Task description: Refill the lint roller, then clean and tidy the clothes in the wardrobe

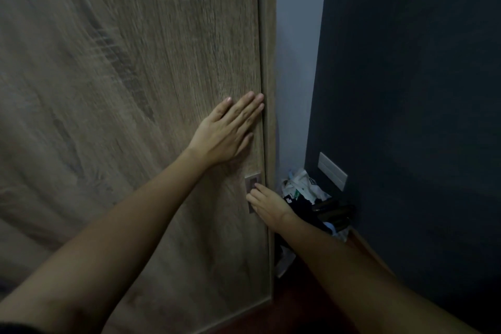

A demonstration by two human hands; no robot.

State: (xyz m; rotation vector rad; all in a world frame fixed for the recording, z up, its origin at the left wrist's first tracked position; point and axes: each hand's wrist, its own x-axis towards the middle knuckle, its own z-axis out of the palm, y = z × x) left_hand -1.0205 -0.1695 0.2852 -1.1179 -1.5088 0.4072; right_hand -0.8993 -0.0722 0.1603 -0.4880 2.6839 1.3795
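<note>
Right hand (267, 205) at door handle (251, 181)

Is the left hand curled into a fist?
No, the left hand lies flat with straight fingers on the wooden door.

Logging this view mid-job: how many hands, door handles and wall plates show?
Hands: 2, left hand and right hand
Door handle: 1
Wall plate: 1
Total: 4
</note>
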